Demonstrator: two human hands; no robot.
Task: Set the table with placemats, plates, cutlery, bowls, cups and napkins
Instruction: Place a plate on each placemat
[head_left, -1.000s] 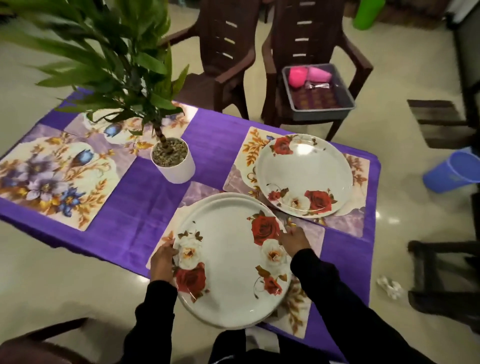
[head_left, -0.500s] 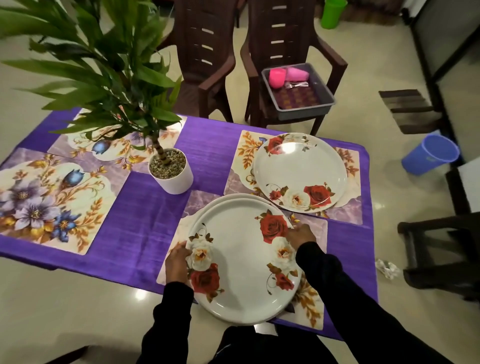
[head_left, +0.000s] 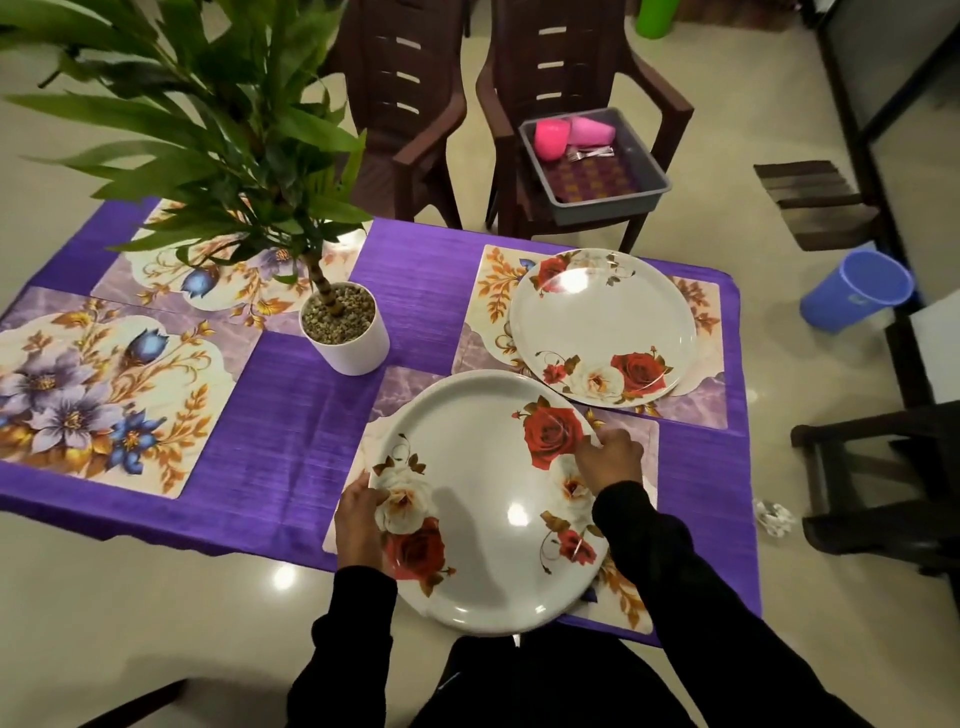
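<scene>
A stack of white plates with red and white roses (head_left: 483, 499) is held over the near right placemat (head_left: 628, 597), its front edge past the table edge. My left hand (head_left: 358, 525) grips the stack's left rim and my right hand (head_left: 610, 457) pinches its right rim. A single matching plate (head_left: 602, 322) lies on the far right placemat (head_left: 493, 291). Two floral placemats (head_left: 104, 395) on the left carry nothing. A grey tub (head_left: 647, 171) on a chair holds pink cups (head_left: 571, 132), cutlery and a patterned cloth.
A potted plant in a white pot (head_left: 345, 327) stands mid-table on the purple cloth (head_left: 291, 415). Two brown chairs (head_left: 410, 104) are behind the table. On the floor at right are a blue bucket (head_left: 857, 288) and dark furniture (head_left: 883, 478).
The plates in my hands sit slightly nearer and lower over the near placemat, and the view has shifted. Both hands keep their hold on the rim.
</scene>
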